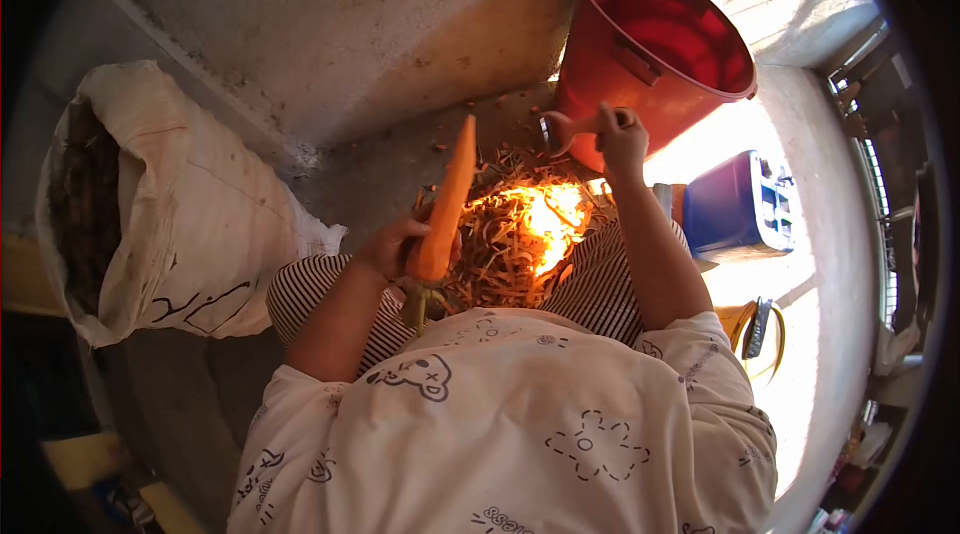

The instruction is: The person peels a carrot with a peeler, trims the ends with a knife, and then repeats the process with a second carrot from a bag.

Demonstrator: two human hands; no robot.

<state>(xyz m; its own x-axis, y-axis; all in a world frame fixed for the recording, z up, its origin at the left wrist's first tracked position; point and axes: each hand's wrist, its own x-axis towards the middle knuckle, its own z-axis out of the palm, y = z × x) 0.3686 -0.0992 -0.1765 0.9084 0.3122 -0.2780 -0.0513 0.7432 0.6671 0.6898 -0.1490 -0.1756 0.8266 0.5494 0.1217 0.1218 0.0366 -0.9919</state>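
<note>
My left hand is wrapped round the thick end of a large, smooth orange carrot, its tip pointing up and away from me. A short green stem shows below the hand. In my right hand is a peeler with a pale handle and a metal head, held to the right of the carrot and apart from it. Between my knees lies a heap of carrot peelings, part of it glaring in bright sunlight.
A tall red bucket stands beyond my right hand. On the left leans a white woven sack, open at its mouth, with dark contents hard to make out. A blue jerrycan is on the right. A concrete wall rises ahead.
</note>
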